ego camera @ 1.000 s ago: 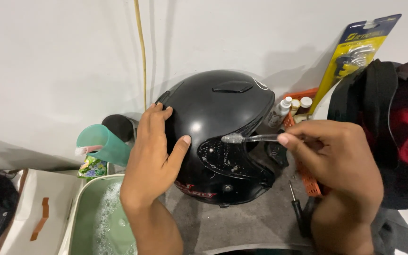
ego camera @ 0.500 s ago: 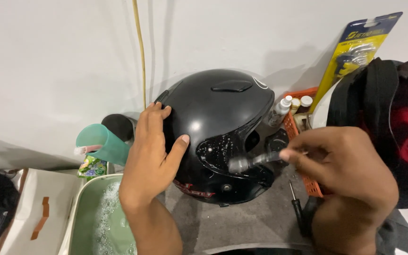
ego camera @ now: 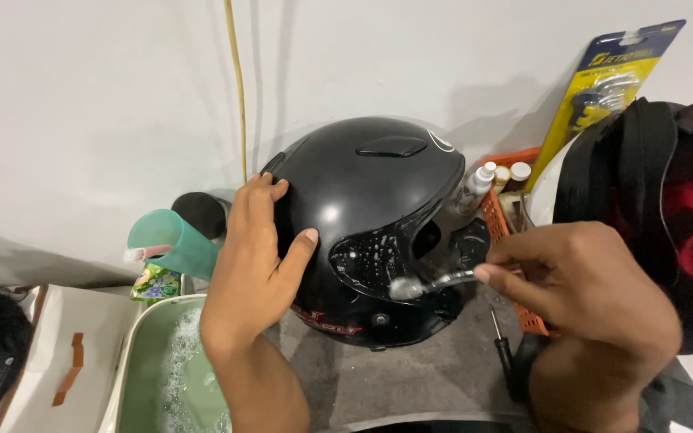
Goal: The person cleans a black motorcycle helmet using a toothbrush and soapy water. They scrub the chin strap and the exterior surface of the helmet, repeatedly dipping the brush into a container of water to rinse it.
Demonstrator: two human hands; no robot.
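Change since the earlier frame: our brush head has travelled from the upper edge of the side recess down to its lower edge; our left hand has not shifted.

Item 1. Glossy black hard-shell motorcycle helmet, resting on a grey mat against the white wall. Its side recess, flecked with white suds, faces us and lies just beyond the tips of our right fingers.

Item 2. Left hand, spread flat on the helmet's near-left flank, fingers apart, thumb pointing toward the recess; it steadies the shell and closes on nothing.

Item 3. Right hand, fingers pinched shut around the handle of a small clear-handled toothbrush.

Relation of note: the brush's long axis runs nearly level, out leftward from our right fingertips, its head touching the recess's lower rim. The right hand is the nearer to that soiled patch; the left sits on the far side of it.

Item 4. Pale green basin of soapy water, below our left wrist.

Item 5. Dark-handled screwdriver, lying on the mat just under our right fingers.

Item 6. Orange plastic basket of small bottles, beyond our right knuckles.
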